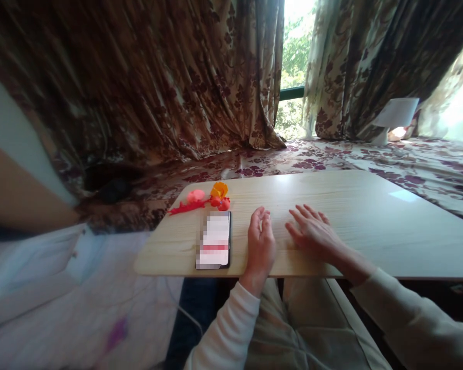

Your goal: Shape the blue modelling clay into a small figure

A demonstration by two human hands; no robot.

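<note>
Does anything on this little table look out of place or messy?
Nothing looks spilled or broken. The phone lies at the near edge of the table, beside the left hand. Small red, pink and orange pieces sit bunched behind it. The right hand rests flat, empty.

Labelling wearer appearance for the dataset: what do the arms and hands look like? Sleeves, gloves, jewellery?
Left hand and right hand are bare: no gloves, and no rings, watch or markings that show. Left sleeve and right sleeve are long, plain cream-white soft fabric, reaching to the wrists. No cables or straps in view.
</note>
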